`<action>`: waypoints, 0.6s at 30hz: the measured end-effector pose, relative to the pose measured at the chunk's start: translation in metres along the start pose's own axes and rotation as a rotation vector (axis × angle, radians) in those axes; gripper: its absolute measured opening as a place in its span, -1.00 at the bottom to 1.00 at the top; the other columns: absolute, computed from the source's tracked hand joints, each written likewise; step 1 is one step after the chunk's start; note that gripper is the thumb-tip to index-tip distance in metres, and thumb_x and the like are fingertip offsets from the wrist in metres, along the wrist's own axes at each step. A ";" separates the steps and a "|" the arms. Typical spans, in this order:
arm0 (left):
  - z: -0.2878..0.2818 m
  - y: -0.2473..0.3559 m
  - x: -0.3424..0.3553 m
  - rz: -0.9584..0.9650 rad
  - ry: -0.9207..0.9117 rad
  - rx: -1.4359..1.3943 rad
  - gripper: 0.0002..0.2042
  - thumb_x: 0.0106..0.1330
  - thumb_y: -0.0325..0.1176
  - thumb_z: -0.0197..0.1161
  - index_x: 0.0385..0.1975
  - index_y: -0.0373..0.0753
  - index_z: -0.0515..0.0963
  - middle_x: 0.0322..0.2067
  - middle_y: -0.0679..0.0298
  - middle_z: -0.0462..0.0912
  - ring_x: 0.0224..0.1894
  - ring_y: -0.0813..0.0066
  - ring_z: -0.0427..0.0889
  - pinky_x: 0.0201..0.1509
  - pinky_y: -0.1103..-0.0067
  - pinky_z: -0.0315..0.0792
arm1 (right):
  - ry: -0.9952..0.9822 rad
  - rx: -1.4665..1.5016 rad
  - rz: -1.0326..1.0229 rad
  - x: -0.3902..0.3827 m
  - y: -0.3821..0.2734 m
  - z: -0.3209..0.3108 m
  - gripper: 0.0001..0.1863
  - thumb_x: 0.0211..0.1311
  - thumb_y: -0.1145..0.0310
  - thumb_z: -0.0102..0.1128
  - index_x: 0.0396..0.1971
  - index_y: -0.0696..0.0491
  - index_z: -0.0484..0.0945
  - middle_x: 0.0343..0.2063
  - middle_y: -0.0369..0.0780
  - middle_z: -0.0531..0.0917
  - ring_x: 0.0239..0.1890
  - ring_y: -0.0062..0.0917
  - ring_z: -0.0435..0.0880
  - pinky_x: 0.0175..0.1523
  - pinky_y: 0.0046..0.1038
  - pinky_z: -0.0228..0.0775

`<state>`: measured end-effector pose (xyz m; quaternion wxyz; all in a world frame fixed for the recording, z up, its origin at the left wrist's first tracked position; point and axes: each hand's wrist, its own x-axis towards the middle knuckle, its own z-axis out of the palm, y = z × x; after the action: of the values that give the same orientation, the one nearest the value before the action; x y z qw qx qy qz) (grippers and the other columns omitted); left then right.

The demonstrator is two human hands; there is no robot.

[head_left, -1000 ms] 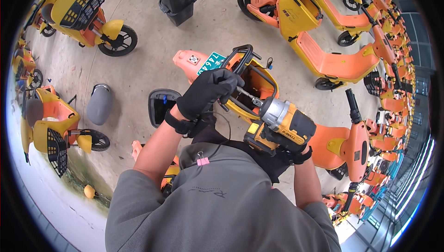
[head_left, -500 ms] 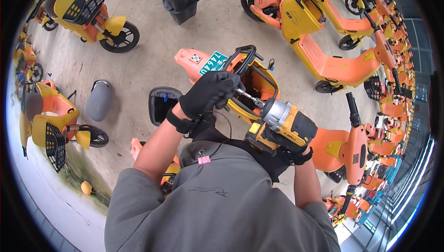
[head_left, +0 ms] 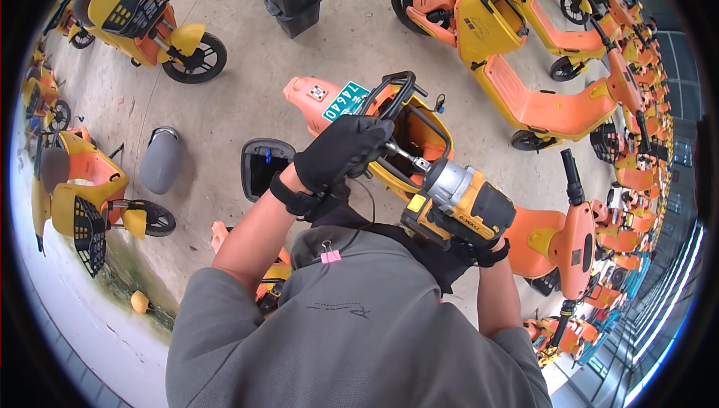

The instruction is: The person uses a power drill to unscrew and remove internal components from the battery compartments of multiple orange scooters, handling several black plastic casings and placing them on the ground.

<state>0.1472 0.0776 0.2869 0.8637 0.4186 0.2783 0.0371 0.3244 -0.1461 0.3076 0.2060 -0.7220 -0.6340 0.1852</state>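
My right hand [head_left: 466,230], in a black glove, is closed on the grip of a yellow and black cordless impact wrench [head_left: 479,202]. A silver jointed extension bar [head_left: 410,155] reaches from its nose up and left. Around the far end of that bar my gloved left hand [head_left: 341,149] is closed, so the tip is hidden. Both are held over the open yellow body of an electric scooter [head_left: 419,113], whose seat is off and whose black rear rail stands behind my left hand. The scooter's orange rear fender [head_left: 305,95] carries a green plate.
A grey seat [head_left: 162,161] and an open black bin-like box [head_left: 264,172] lie on the concrete floor to the left. Stacked dark baskets [head_left: 292,0] stand ahead. Parked scooters [head_left: 517,101] line the right, with more [head_left: 142,22] at the left. The scooter's handlebar [head_left: 572,176] is near my right arm.
Hardly anything differs. Both hands keep their hold on the wrench and the extension bar, with only a very slight shift in the view.
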 end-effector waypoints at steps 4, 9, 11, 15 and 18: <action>0.000 -0.001 0.002 -0.024 -0.024 0.094 -0.80 0.32 -0.27 0.05 -0.33 -0.28 0.50 -0.53 0.46 0.44 -0.57 0.82 0.28 -0.52 0.79 0.16 | 0.088 0.549 0.527 -0.003 -0.001 0.005 -0.54 -0.09 0.03 0.33 -0.17 -0.06 0.60 -0.30 -0.30 0.66 -0.29 -0.41 0.63 -0.20 -0.44 0.44; 0.006 -0.003 0.000 0.127 -0.081 0.046 -0.82 0.31 -0.26 0.04 -0.31 -0.25 0.47 -0.55 0.47 0.39 -0.59 0.79 0.26 -0.52 0.78 0.15 | 0.050 -0.007 0.122 0.002 -0.011 -0.006 -0.52 -0.09 0.01 0.33 -0.16 -0.06 0.59 -0.28 -0.31 0.65 -0.29 -0.43 0.63 -0.20 -0.44 0.44; 0.005 -0.004 0.001 0.096 -0.070 0.079 -0.82 0.32 -0.27 0.03 -0.32 -0.24 0.47 -0.55 0.47 0.38 -0.58 0.79 0.26 -0.52 0.78 0.15 | 0.144 0.622 0.425 -0.006 -0.008 0.005 -0.52 -0.10 0.02 0.33 -0.16 -0.05 0.59 -0.28 -0.31 0.65 -0.29 -0.43 0.63 -0.19 -0.45 0.43; 0.011 0.015 -0.007 -0.087 -0.048 0.226 -0.83 0.33 -0.28 -0.01 -0.30 -0.24 0.45 -0.52 0.47 0.37 -0.52 0.80 0.28 -0.48 0.78 0.18 | 0.093 0.554 0.309 -0.006 0.000 0.005 -0.54 -0.07 0.06 0.33 -0.15 -0.03 0.59 -0.26 -0.29 0.65 -0.26 -0.41 0.62 -0.15 -0.45 0.43; 0.011 -0.003 -0.003 0.062 -0.084 0.135 -0.82 0.34 -0.28 -0.01 -0.30 -0.24 0.45 -0.50 0.48 0.37 -0.49 0.80 0.30 -0.46 0.78 0.21 | 0.073 0.957 0.426 0.000 -0.018 -0.006 -0.54 -0.06 0.08 0.33 -0.14 -0.02 0.58 -0.25 -0.27 0.65 -0.24 -0.39 0.62 -0.12 -0.44 0.44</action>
<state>0.1497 0.0670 0.2911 0.8429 0.4854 0.2306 0.0276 0.3130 -0.1447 0.3223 0.4927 -0.6659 -0.3099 0.4667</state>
